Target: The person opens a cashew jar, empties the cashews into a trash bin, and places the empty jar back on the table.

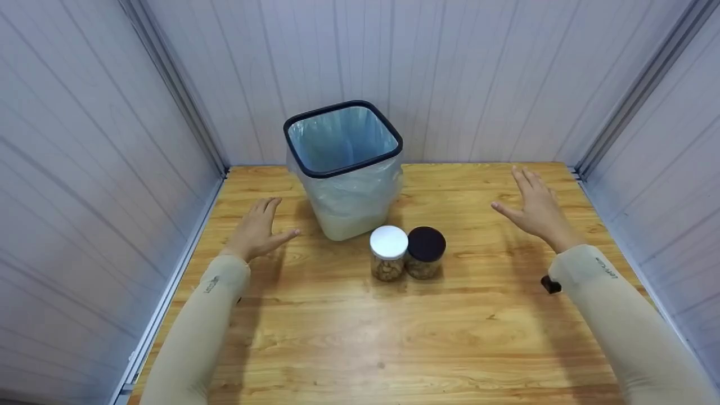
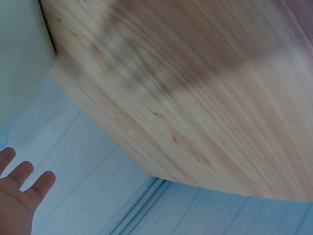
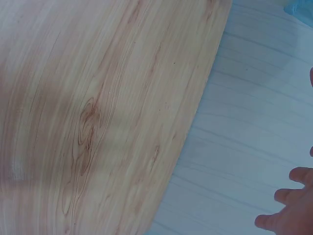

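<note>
Left hand: the left hand (image 1: 256, 232) is above the table, left of the bin and apart from it; its fingers are extended and relaxed, the thumb spread toward the middle, and it grips nothing.
Right hand: the right hand (image 1: 537, 211) is above the table's right part, well apart from the jars, with fingers straight, thumb out to the side and nothing in its grasp.
Wrist views: fingertips show at the lower left of the left view and along the right edge of the right view, with bare wood grain beside them.
Waste bin: the waste bin (image 1: 349, 226) stands upright toward the back of the table, left of centre, with a squarish mouth facing up.
Bin rim: a black rim (image 1: 360, 164) runs round the mouth.
Bin liner: a translucent, bluish plastic liner (image 1: 351, 194) lines the inside and hangs over the outer walls, leaving the base uncovered.
White-lidded jar: the white-lidded jar (image 1: 388, 253) stands upright just in front of the bin, to its right; light brown pieces show through its clear side.
Dark-lidded jar: the dark-lidded jar (image 1: 426, 253) stands upright close against its right side; its contents look brownish.
Table: the wood-grain table (image 1: 360, 332) bears the bin and both jars.
Sleeves: pale beige sleeves (image 1: 197, 326) with small dark lettering reach both wrists.
Walls: whitish panelled walls (image 1: 461, 73) rise behind and at both sides.
</note>
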Demonstrator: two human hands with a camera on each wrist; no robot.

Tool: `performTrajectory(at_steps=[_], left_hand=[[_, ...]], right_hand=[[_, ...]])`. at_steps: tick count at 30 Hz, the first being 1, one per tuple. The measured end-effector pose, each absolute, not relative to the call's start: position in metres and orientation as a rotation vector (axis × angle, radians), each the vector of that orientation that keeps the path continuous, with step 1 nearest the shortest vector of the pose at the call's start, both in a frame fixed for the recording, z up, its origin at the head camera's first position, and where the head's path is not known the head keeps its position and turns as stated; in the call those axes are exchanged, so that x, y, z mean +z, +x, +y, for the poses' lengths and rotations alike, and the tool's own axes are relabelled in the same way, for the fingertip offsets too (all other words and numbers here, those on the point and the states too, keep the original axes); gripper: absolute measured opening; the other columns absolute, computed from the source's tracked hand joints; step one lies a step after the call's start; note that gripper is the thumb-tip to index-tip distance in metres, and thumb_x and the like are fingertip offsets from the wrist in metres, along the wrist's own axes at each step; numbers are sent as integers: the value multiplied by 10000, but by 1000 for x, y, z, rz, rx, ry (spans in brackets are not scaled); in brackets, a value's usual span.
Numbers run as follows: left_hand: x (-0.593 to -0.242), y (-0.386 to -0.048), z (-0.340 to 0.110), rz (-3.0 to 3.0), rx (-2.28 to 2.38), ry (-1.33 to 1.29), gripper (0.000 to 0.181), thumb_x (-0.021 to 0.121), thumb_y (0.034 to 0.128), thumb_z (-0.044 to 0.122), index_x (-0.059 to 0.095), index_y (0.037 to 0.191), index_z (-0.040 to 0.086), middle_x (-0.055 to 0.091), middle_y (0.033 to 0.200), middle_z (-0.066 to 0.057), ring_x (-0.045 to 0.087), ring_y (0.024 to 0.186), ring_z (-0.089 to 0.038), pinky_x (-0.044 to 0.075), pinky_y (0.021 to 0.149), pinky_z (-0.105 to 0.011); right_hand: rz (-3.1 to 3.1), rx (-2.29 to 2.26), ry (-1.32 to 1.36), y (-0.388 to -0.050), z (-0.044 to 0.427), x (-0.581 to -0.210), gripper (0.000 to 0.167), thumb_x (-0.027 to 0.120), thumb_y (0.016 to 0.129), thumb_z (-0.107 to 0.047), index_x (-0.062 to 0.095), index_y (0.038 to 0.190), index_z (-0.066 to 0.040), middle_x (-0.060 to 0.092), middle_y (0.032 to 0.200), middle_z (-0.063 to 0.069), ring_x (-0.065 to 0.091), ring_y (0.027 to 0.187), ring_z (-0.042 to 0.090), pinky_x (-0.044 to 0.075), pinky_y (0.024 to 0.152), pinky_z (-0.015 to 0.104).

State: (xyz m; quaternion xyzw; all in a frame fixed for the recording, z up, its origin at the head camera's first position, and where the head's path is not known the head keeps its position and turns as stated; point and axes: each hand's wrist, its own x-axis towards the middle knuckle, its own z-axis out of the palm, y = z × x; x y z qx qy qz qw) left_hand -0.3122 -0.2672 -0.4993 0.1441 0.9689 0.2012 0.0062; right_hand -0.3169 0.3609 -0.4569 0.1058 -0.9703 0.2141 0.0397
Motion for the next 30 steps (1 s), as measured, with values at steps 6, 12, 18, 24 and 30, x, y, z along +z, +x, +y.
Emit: performTrajectory(at_steps=[6,12,18,24,30], left_hand=[[-500,-311,-264,3032,687,464,1070,681,971,702,291,1697,20,351,1725,-255,356,1578,-493,312,1288,-670],[-506,-308,-258,2994,709,458,1070,689,974,683,274,1704,19,313,1745,-261,292,1613,-498,261,1313,-667],[-512,-306,-251,2977,721,462,1042,706,979,651,291,1699,22,326,1743,-253,290,1618,-488,256,1319,-657],[-514,-305,-245,2986,767,502,995,749,980,576,330,1679,5,378,1711,-262,351,1590,-479,292,1307,-650],[-517,-303,-241,3010,782,546,995,764,968,576,367,1653,-27,421,1668,-297,405,1546,-500,333,1282,-658]], right_hand=[[-2896,679,369,-315,360,-457,1014,689,1040,-535,142,1746,-56,181,1773,312,149,1613,600,123,1233,846],[-2929,663,356,-313,360,-460,1027,690,1035,-547,130,1749,-65,177,1770,321,147,1612,600,120,1234,846],[-2953,673,360,-311,359,-465,1036,676,1033,-582,136,1748,-62,168,1780,303,145,1618,592,143,1255,815],[-2915,699,382,-310,355,-466,998,717,1036,-494,177,1734,-29,221,1762,315,218,1600,582,213,1262,776],[-2856,714,407,-308,353,-467,954,730,1033,-473,248,1716,-14,290,1742,308,282,1583,568,254,1258,756]])
